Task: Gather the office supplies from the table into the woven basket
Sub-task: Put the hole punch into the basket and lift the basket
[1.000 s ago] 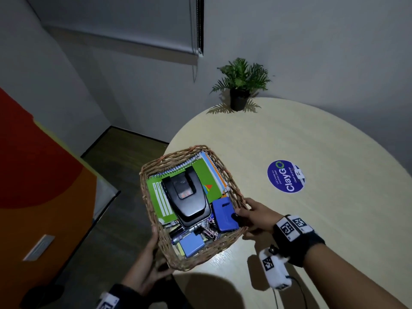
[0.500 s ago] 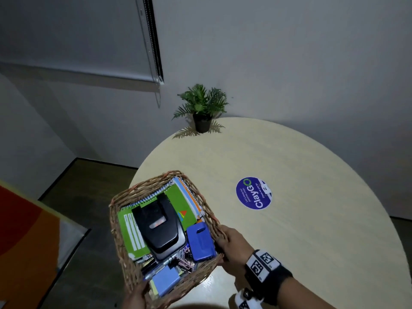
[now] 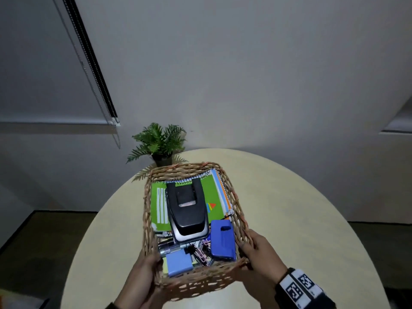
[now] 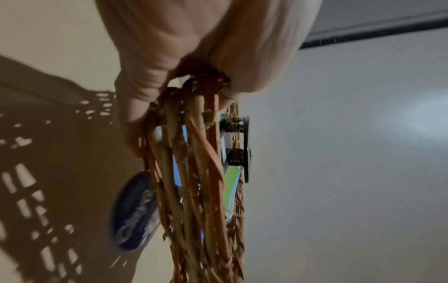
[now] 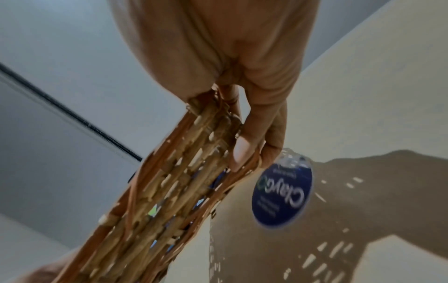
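I see the woven basket (image 3: 193,273) held above the near part of the round counter (image 3: 312,219), its shadow cast on the surface below. The counter's curved edge runs left and right of the basket, with bare surface on both sides and beyond it.

My left hand (image 3: 142,277) grips the basket's near-left corner; in the left wrist view its fingers (image 4: 135,107) curl under the weave and the thumb presses over the rim. My right hand (image 3: 259,253) grips the near-right wall; in the right wrist view its fingers (image 5: 257,141) wrap beneath the weave. Both hands are closed on the basket.

Contents:
1. A green spiral notebook (image 3: 211,192) lies flat along the far end.
2. A black hole punch (image 3: 186,210) rests on the notebook.
3. A blue stapler (image 3: 223,240) sits just beside my right hand.
4. A light blue pad (image 3: 178,262) sits just beside my left thumb.
5. Paper clips (image 3: 201,253) lie between pad and stapler.

A round blue sticker (image 5: 282,195) on the counter under the basket reads "ClayGO"; smaller print is unreadable. A potted plant (image 3: 159,143) stands at the counter's far edge.
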### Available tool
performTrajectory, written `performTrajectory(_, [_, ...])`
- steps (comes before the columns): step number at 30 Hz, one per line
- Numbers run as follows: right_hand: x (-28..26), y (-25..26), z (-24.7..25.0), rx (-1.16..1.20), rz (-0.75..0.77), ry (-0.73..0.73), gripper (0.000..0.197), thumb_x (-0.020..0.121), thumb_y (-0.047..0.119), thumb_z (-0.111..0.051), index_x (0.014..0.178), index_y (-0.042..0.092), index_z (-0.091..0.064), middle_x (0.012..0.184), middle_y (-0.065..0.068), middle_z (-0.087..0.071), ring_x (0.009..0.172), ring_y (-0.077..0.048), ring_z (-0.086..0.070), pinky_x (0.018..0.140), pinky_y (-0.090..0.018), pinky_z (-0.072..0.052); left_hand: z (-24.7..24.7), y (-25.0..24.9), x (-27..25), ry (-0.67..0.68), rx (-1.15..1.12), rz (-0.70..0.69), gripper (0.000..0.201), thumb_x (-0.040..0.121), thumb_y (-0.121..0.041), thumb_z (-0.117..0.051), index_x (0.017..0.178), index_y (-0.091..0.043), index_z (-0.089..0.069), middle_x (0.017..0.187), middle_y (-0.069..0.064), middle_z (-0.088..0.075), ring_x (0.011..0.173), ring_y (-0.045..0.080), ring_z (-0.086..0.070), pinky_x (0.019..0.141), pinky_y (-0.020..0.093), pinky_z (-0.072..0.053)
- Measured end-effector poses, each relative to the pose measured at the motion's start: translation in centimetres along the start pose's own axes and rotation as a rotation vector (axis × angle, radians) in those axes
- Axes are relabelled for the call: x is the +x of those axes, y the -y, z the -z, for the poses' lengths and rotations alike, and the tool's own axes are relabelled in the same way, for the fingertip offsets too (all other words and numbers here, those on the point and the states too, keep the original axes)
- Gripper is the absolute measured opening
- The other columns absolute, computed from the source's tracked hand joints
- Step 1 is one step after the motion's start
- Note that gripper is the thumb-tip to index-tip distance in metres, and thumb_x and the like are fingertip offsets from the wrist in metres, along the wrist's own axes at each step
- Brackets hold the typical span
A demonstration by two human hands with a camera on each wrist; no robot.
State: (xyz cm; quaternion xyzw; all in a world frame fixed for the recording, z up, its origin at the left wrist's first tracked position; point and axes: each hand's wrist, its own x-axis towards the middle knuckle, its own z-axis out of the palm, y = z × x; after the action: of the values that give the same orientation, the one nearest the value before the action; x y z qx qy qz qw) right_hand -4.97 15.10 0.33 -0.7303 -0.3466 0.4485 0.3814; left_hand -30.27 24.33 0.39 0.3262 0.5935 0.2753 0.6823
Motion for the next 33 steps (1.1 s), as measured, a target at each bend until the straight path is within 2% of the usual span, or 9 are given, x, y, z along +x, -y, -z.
performTrajectory(2, [1.9, 0.7, 2.1, 0.053, -0.01, -0.053, 0.02, 0.095, 0.008, -0.045, 0.108, 0.014, -0.059, 0.089, -0.009, -0.068, 0.056, -0.015, -0.065, 0.043, -0.023, -0.048, -2.8, -3.1, 1.3, 0.163, 0.021, 0.021, 0.02, 0.094, -0.011, -0.044, 0.105, -0.008, -0.06, 0.065, 0.014, -0.065, 0.049, 0.024, -0.058, 0.042, 0.025, -0.046])
performTrajectory(5, [5.5, 1.4, 4.9, 0.123, -0.025, -0.117, 0.022, 0.095, 0.011, -0.044, 0.113, 0.014, -0.058, 0.101, -0.015, -0.067, 0.062, -0.022, -0.066, 0.043, -0.024, -0.049, -6.7, -6.5, 4.9, 0.164, 0.114, 0.006, 0.032, 0.087, -0.023, -0.046, 0.115, -0.008, -0.054, 0.091, 0.011, -0.055, 0.073, 0.027, -0.048, 0.058, 0.034, -0.042])
performTrajectory(11, [13.1, 1.5, 8.6, 0.204, -0.068, -0.226, 0.027, 0.096, 0.012, -0.044, 0.12, 0.012, -0.056, 0.096, -0.012, -0.062, 0.072, -0.031, -0.066, 0.052, -0.03, -0.054, -13.7, -10.7, 11.3, 0.198, 0.174, 0.006, 0.023, 0.095, -0.018, -0.037, 0.112, -0.009, -0.05, 0.088, 0.011, -0.047, 0.06, 0.025, -0.049, 0.057, 0.036, -0.05])
performTrajectory(16, [17.4, 1.0, 9.9, 0.278, -0.096, -0.236, 0.021, 0.097, 0.006, -0.041, 0.109, 0.008, -0.058, 0.1, -0.017, -0.066, 0.055, -0.024, -0.067, 0.039, -0.023, -0.049, -17.0, -11.9, 15.7, 0.208, 0.18, 0.111, 0.018, 0.096, -0.011, -0.036, 0.092, -0.007, -0.053, 0.082, 0.02, -0.062, 0.062, 0.032, -0.065, 0.055, 0.036, -0.054])
performTrajectory(20, [20.8, -0.2, 8.8, 0.343, -0.154, -0.269, 0.019, 0.096, 0.014, -0.047, 0.11, 0.013, -0.06, 0.104, -0.019, -0.068, 0.066, -0.037, -0.071, 0.053, -0.041, -0.059, -17.8, -11.6, 19.3, 0.152, 0.167, 0.17, 0.018, 0.092, -0.014, -0.039, 0.103, -0.005, -0.051, 0.089, 0.024, -0.061, 0.082, 0.043, -0.068, 0.08, 0.057, -0.053])
performTrajectory(23, [22.4, -1.4, 7.6, 0.386, -0.185, -0.267, 0.02, 0.096, 0.024, -0.047, 0.109, 0.017, -0.061, 0.105, -0.018, -0.069, 0.071, -0.039, -0.071, 0.055, -0.037, -0.056, -17.8, -11.5, 21.0, 0.099, 0.27, 0.114, 0.016, 0.096, -0.014, -0.038, 0.093, -0.008, -0.053, 0.071, 0.013, -0.05, 0.057, 0.026, -0.053, 0.051, 0.034, -0.053])
performTrajectory(25, [23.1, -2.1, 7.1, 0.408, -0.201, -0.265, 0.021, 0.096, 0.026, -0.047, 0.11, 0.018, -0.061, 0.106, -0.016, -0.069, 0.073, -0.039, -0.072, 0.055, -0.036, -0.055, -17.5, -11.3, 22.2, 0.063, 0.456, 0.004, 0.017, 0.096, -0.013, -0.037, 0.088, -0.008, -0.051, 0.073, 0.008, -0.044, 0.059, 0.02, -0.042, 0.052, 0.025, -0.042])
performTrajectory(29, [24.3, -2.9, 6.4, 0.354, -0.213, -0.255, 0.023, 0.096, 0.026, -0.047, 0.116, 0.023, -0.057, 0.117, -0.012, -0.065, 0.08, -0.037, -0.072, 0.061, -0.04, -0.059, -16.6, -10.6, 23.6, 0.069, 0.619, -0.143, 0.024, 0.099, -0.017, -0.037, 0.086, -0.016, -0.057, 0.083, 0.005, -0.056, 0.081, 0.023, -0.052, 0.065, 0.028, -0.039])
performTrajectory(33, [25.3, -2.2, 6.5, 0.276, -0.177, -0.258, 0.022, 0.098, 0.024, -0.044, 0.113, 0.019, -0.059, 0.109, -0.015, -0.067, 0.074, -0.033, -0.071, 0.054, -0.033, -0.058, -16.4, -10.1, 24.6, 0.009, 0.629, -0.139, 0.025, 0.097, -0.014, -0.037, 0.075, -0.009, -0.048, 0.072, 0.011, -0.048, 0.065, 0.023, -0.044, 0.061, 0.029, -0.032])
